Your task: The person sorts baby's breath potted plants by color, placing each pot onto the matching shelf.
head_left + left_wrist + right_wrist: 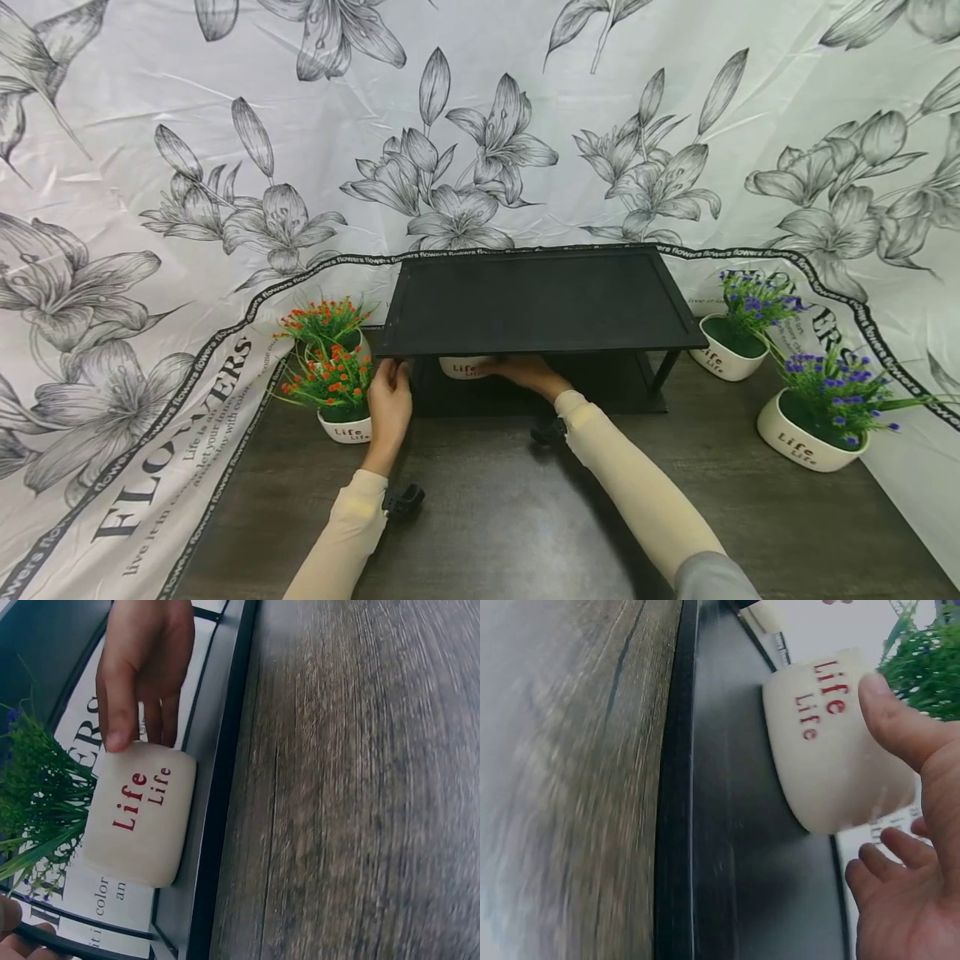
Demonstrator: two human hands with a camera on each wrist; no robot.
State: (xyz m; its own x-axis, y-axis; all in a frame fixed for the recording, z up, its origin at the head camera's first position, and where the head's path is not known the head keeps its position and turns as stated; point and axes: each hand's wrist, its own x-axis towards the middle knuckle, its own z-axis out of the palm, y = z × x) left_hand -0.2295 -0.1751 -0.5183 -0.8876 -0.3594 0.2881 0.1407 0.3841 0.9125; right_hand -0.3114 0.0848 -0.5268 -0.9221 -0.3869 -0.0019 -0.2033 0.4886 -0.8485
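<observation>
From the head view I see a black two-tier shelf (536,304) standing on the dark wood counter (487,517), and under its top board a white pot (463,367) marked "Life" sits on the lower tier. My right hand (525,372) reaches in under the board and lies against that pot, while my left hand (388,406) rests at the shelf's front left corner; from here I cannot tell whether it grips the edge. Two pots of orange flowers (330,367) stand just left of the shelf and two pots of purple flowers (795,367) stand to its right, all against a lily-print cloth (150,208). In the left wrist view the white pot (139,814) lies on the shelf's lower tier beside its green leaves (37,802), and the right hand (139,671) touches the pot's side with its fingers (116,712) extended, thumb pressing the wall. In the right wrist view the white pot (832,742) sits on the dark tier, the thumb tip pressed on its side near the red lettering, the other fingers (885,859) loosely curled below it, so the pot is lightly grasped.
</observation>
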